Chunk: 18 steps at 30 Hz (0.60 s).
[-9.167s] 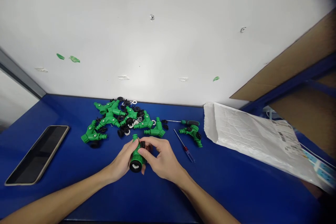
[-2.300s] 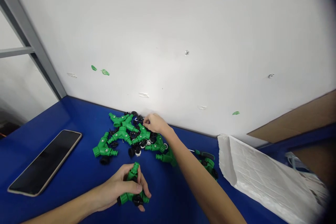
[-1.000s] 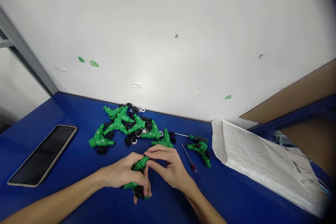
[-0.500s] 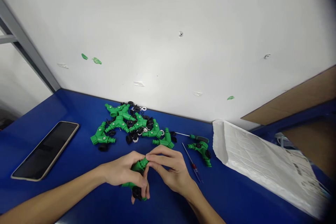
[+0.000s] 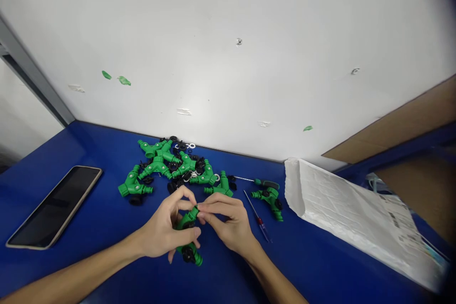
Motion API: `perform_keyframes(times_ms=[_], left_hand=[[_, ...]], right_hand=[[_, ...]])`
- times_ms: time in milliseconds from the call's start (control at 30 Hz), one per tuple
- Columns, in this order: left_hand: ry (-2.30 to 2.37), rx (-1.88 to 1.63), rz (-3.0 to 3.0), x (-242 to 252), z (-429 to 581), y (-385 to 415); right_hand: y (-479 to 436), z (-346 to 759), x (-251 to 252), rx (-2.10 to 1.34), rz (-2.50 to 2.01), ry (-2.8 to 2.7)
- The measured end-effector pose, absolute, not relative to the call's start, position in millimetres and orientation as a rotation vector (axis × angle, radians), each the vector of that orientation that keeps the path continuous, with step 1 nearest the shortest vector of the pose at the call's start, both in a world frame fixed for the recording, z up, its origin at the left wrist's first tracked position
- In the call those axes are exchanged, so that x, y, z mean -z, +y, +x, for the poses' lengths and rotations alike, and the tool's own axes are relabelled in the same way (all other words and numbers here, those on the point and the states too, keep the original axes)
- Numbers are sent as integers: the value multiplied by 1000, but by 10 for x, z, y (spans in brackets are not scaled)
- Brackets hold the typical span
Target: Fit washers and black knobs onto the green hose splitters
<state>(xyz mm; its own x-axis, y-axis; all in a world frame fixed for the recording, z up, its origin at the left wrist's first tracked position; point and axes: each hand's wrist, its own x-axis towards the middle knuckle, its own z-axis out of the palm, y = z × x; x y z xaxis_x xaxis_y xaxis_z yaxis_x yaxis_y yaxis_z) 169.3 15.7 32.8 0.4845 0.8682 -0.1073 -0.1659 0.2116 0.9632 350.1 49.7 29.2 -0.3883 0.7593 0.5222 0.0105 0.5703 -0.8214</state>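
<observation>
Blue bench top (image 5: pixel 107 256) is seen running along a white wall (image 5: pixel 228 57), with a dark-screened smartphone (image 5: pixel 53 207) laid flat at the far left. To its right, a loose pile of green Y hose connectors (image 5: pixel 160 164) is heaped, mixed with small black fittings (image 5: pixel 173 186) and white washers (image 5: pixel 187 146). In front of the pile, the left hand (image 5: pixel 160 232) is curled around the lower body of one green Y hose connector (image 5: pixel 187 233), which is held clear of the pile, close to the person. Its long axis is tilted, with the upper end leaning rightward toward the right hand (image 5: pixel 228 228) and a black-capped end (image 5: pixel 188 255) pointing down toward the person. That upper end is pinched by the right thumb and fingertips, and the lower body lies nearer the left palm. Further right, a green-handled screwdriver (image 5: pixel 265 184), a slim red-handled screwdriver (image 5: pixel 259 222) and another green connector (image 5: pixel 270 202) are laid on the bench. A white paper mailer (image 5: pixel 342 204) with a printed label (image 5: pixel 394 221) is placed at the right.
</observation>
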Motion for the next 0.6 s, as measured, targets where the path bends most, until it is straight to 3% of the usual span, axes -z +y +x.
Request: perform_keyframes(times_ms=[600], left_hand=[[798,-1088,1159,-311,1694,165]], right_hand=[[471,3425,-297,-993,-803,-1675]])
